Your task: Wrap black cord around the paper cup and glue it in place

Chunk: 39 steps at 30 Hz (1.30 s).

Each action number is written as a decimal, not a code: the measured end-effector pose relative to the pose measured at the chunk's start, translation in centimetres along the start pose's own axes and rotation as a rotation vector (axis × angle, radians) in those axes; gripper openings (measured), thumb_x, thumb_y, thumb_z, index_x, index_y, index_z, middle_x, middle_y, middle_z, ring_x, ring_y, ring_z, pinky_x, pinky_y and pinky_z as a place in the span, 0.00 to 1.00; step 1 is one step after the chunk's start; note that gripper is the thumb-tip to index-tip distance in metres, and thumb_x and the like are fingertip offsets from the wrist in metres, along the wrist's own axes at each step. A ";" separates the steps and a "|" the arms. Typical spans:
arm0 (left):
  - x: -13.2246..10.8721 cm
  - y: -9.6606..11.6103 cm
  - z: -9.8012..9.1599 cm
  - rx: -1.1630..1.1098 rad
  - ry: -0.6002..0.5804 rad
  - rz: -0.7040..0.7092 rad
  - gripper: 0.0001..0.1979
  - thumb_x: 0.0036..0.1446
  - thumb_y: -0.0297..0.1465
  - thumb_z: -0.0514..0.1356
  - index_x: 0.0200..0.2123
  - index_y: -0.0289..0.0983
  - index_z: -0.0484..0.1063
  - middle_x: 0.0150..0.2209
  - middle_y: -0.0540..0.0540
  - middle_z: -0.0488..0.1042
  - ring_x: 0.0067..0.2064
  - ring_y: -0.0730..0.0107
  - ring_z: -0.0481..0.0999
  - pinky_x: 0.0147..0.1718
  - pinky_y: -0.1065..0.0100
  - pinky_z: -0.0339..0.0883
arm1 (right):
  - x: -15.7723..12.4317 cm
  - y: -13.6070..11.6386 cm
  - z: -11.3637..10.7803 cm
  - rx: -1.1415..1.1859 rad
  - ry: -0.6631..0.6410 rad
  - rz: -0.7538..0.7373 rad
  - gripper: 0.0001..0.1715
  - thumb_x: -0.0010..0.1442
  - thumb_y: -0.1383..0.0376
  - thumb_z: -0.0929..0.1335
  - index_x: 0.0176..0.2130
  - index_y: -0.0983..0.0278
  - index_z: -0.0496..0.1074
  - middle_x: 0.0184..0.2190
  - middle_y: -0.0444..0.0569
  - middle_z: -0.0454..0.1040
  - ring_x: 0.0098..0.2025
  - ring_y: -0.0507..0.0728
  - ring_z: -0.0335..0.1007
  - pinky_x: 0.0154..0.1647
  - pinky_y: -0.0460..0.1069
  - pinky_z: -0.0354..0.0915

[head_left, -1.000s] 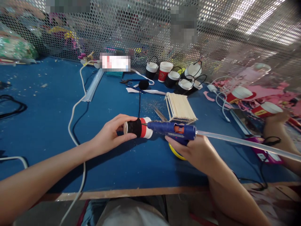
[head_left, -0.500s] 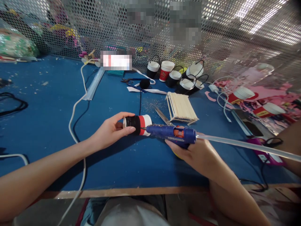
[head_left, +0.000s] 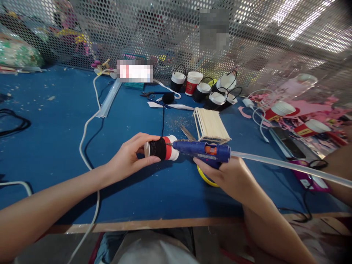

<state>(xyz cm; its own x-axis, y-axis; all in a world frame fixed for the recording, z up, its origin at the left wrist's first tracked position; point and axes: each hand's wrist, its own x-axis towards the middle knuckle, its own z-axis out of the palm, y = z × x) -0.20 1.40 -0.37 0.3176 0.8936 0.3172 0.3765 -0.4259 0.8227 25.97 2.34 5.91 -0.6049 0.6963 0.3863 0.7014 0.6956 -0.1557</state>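
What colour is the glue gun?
The glue gun is blue, with a bit of orange showing through its top opening; the head view shows it best.

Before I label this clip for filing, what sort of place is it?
Probably a craft workshop: a glue gun in the right hand, and paper cups and scissors on a blue table.

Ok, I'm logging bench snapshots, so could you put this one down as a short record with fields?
Left hand: grips the paper cup, held sideways
Right hand: holds the blue glue gun, its nozzle at the cup
Cup surface: black yarn around part, red and white showing beyond
Yarn ball: farther back, its strand running toward the cup
Scissors: partly hidden by the glue gun
Back of table: several black cups with handles, one red cup
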 end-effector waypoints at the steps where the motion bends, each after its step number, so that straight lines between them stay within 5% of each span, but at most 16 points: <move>1: 0.0 0.0 0.0 0.056 -0.001 0.046 0.24 0.53 0.33 0.62 0.53 0.39 0.63 0.49 0.41 0.66 0.47 0.65 0.71 0.41 0.65 0.72 | 0.1 -0.1 0.1 0.002 0.013 0.030 0.26 0.62 0.57 0.56 0.28 0.64 0.77 0.09 0.43 0.54 0.15 0.52 0.57 0.21 0.49 0.56; 8: -0.2 0.5 0.0 0.338 -0.026 0.222 0.24 0.54 0.34 0.61 0.53 0.37 0.62 0.51 0.39 0.64 0.52 0.63 0.67 0.50 0.62 0.65 | 0.0 0.6 1.0 0.022 -0.048 0.130 0.22 0.58 0.55 0.60 0.31 0.65 0.77 0.12 0.49 0.62 0.20 0.55 0.62 0.22 0.50 0.58; 13: -0.2 0.5 0.0 0.368 -0.073 0.255 0.22 0.56 0.33 0.59 0.53 0.37 0.61 0.53 0.38 0.61 0.54 0.63 0.65 0.51 0.62 0.64 | 0.5 0.9 1.4 0.210 -0.092 0.402 0.17 0.52 0.54 0.65 0.32 0.64 0.75 0.20 0.50 0.70 0.21 0.54 0.64 0.21 0.49 0.59; 17: -0.2 0.4 0.0 0.345 -0.091 0.220 0.20 0.57 0.32 0.57 0.54 0.39 0.60 0.55 0.39 0.59 0.55 0.62 0.65 0.52 0.60 0.64 | 1.2 0.8 1.0 0.406 -0.137 0.566 0.16 0.51 0.54 0.67 0.27 0.65 0.70 0.15 0.44 0.67 0.16 0.52 0.61 0.17 0.47 0.59; 21: -0.2 0.3 0.0 0.294 -0.066 0.164 0.21 0.56 0.32 0.59 0.53 0.40 0.62 0.54 0.39 0.59 0.54 0.60 0.65 0.52 0.57 0.64 | 1.9 1.9 0.2 0.548 0.038 0.604 0.16 0.48 0.56 0.70 0.34 0.65 0.70 0.23 0.45 0.73 0.23 0.54 0.68 0.22 0.48 0.64; 23: -0.2 0.2 0.0 0.208 -0.039 0.147 0.21 0.56 0.32 0.59 0.53 0.40 0.62 0.52 0.39 0.61 0.53 0.60 0.66 0.50 0.58 0.65 | 2.4 3.1 -0.2 0.477 0.172 0.607 0.19 0.48 0.55 0.70 0.36 0.65 0.70 0.30 0.48 0.75 0.29 0.55 0.70 0.27 0.49 0.65; 26: -0.1 0.2 -0.1 0.028 0.008 0.118 0.19 0.57 0.31 0.58 0.52 0.40 0.62 0.51 0.40 0.62 0.52 0.62 0.67 0.46 0.62 0.69 | 3.2 5.3 -0.5 0.224 0.232 0.667 0.22 0.51 0.48 0.66 0.29 0.66 0.69 0.25 0.49 0.73 0.26 0.55 0.67 0.24 0.49 0.60; 29: 0.0 0.4 -0.1 -0.053 0.038 0.105 0.18 0.57 0.30 0.57 0.51 0.40 0.63 0.50 0.40 0.63 0.52 0.63 0.67 0.45 0.63 0.69 | 4.1 7.7 -0.4 -0.004 0.137 0.698 0.25 0.52 0.46 0.63 0.26 0.66 0.68 0.21 0.50 0.70 0.23 0.55 0.64 0.24 0.49 0.56; 33: 0.0 0.5 0.0 -0.052 0.043 0.093 0.18 0.56 0.31 0.58 0.51 0.41 0.64 0.50 0.41 0.63 0.52 0.62 0.67 0.46 0.61 0.70 | 4.8 9.9 0.8 -0.106 0.106 0.790 0.27 0.50 0.47 0.65 0.34 0.68 0.71 0.27 0.54 0.73 0.30 0.59 0.68 0.29 0.50 0.58; 39: -0.1 0.3 0.0 -0.030 0.046 0.106 0.19 0.56 0.31 0.59 0.51 0.42 0.64 0.52 0.40 0.62 0.52 0.61 0.67 0.47 0.59 0.69 | 4.7 11.0 2.8 -0.217 -0.021 0.742 0.26 0.55 0.49 0.61 0.34 0.67 0.73 0.31 0.57 0.73 0.34 0.61 0.68 0.32 0.52 0.58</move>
<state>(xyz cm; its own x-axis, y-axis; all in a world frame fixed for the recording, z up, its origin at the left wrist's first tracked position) -0.12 1.20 -0.16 0.3139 0.8497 0.4235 0.3165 -0.5142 0.7971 29.82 13.73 3.48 0.0468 0.9715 0.2324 0.9828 -0.0032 -0.1845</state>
